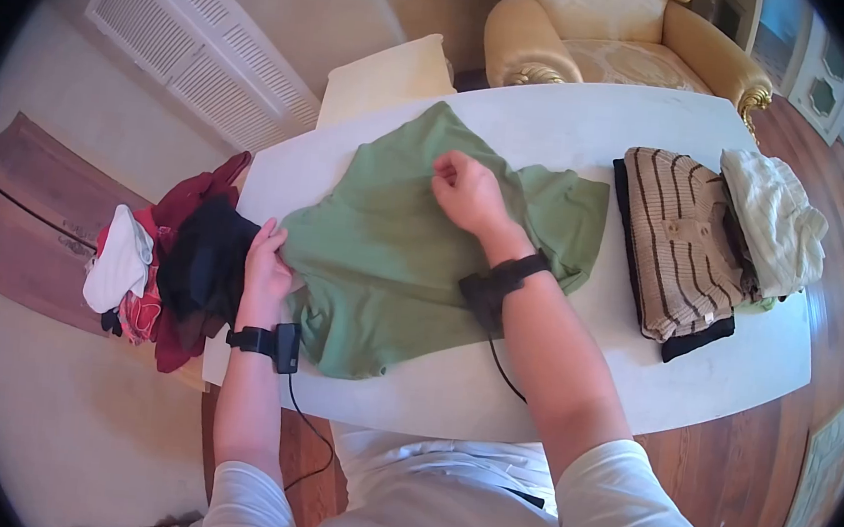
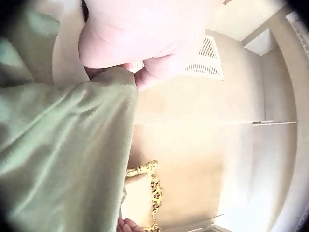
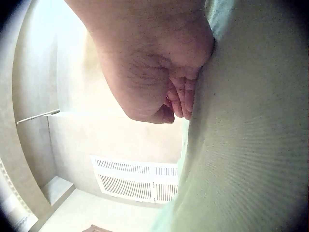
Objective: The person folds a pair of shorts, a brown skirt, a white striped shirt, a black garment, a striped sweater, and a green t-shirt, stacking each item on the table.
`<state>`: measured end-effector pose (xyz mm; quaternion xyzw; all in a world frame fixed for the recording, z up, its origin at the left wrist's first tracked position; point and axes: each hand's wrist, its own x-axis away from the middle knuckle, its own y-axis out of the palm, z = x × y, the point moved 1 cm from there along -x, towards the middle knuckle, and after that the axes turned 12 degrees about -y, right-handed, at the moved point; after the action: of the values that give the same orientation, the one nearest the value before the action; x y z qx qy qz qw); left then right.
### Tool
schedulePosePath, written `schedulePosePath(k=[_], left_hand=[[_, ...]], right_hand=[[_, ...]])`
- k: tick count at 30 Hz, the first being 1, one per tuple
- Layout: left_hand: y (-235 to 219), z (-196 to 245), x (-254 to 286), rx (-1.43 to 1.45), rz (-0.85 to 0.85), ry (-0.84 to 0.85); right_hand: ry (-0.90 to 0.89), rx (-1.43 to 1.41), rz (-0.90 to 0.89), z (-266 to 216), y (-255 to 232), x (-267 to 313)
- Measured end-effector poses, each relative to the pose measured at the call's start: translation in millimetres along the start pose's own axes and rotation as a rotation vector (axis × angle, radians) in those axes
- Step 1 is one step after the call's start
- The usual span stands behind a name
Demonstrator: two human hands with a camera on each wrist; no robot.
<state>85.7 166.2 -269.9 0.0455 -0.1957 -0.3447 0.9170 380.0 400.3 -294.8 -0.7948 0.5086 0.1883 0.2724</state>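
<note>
A green shirt (image 1: pixel 395 231) lies spread over the white table (image 1: pixel 410 403), with what looks like a sleeve (image 1: pixel 571 221) out to the right. At its left edge my left hand (image 1: pixel 269 265) pinches the fabric; in the left wrist view the cloth (image 2: pixel 67 159) hangs in folds from the thumb and fingers of that hand (image 2: pixel 140 38). My right hand (image 1: pixel 470 195) is over the upper middle of the shirt, fingers curled in. The right wrist view shows those curled fingers (image 3: pixel 181 96) right beside the green fabric (image 3: pixel 241 135), with no cloth visible between them.
At the table's right stand folded clothes: a brown striped knit (image 1: pixel 675 236) and a white garment (image 1: pixel 772 219). A heap of dark red, white and black clothes (image 1: pixel 207 255) is at the left edge. Beyond the table are a gold armchair (image 1: pixel 614 19) and a cream stand (image 1: pixel 383 74).
</note>
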Motion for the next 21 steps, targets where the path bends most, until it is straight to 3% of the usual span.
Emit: schedulePosePath(k=[3, 6, 10, 15, 18, 19, 21], left_hand=[[0, -5, 21, -0.160, 0.040, -0.090], [24, 2, 66, -0.567, 0.101, -0.091], [3, -18, 79, -0.995, -0.038, 0.111], [1, -30, 111, -1.031, -0.050, 0.108], [-7, -56, 115, -0.866, -0.256, 0.265], [-12, -57, 119, -1.069, -0.287, 0.189], [19, -15, 161, -1.116, -0.356, -0.109]], right_hand=[[-0.005, -0.004, 0.002, 2, 1, 0], [-0.012, -0.007, 0.004, 4, 2, -1], [-0.019, -0.003, -0.016, 2, 0, 0], [-0.021, 0.071, -0.150, 0, -7, -4], [-0.047, 0.063, -0.201, 5, -5, -3], [-0.046, 0.069, -0.239, 5, -6, -3], [-0.016, 0.076, -0.328, -3, -9, -4]])
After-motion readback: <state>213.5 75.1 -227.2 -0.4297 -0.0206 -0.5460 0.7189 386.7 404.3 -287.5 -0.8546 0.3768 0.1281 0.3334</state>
